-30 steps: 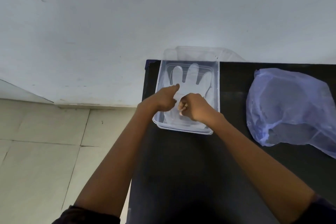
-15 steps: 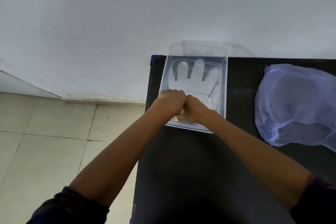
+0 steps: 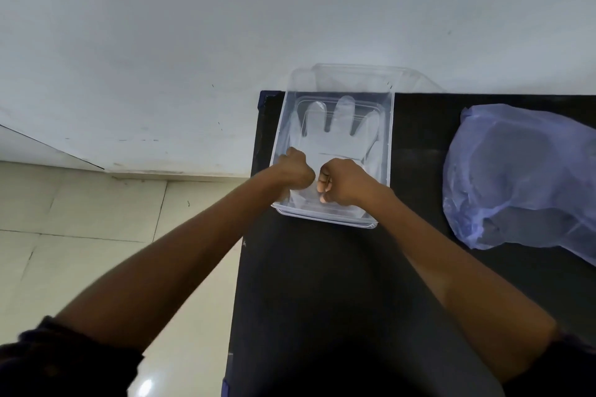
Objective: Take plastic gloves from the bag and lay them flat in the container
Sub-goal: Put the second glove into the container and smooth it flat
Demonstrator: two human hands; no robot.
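Observation:
A clear plastic container (image 3: pixel 280 126) stands at the far left corner of the black table (image 3: pixel 322 284). A see-through plastic glove (image 3: pixel 338 135) lies flat inside it, fingers pointing away from me. Both my hands are in the near end of the container, over the glove's cuff. My left hand (image 3: pixel 295 171) is curled into a fist at the cuff's left side. My right hand (image 3: pixel 346 182) is closed too, thumb against fingers, at the cuff's right side. The cuff itself is mostly hidden under them. The bluish plastic bag (image 3: pixel 522 177) lies crumpled to the right.
The container's clear lid (image 3: pixel 358 74) leans behind it against the white wall (image 3: pixel 290 10). The table's left edge drops to a tiled floor (image 3: pixel 80 235). Bare black tabletop lies between the container and me.
My hands, touching half a second ago, have drawn slightly apart over the cuff. A second ago my left forefinger was stretched out; now it is curled in.

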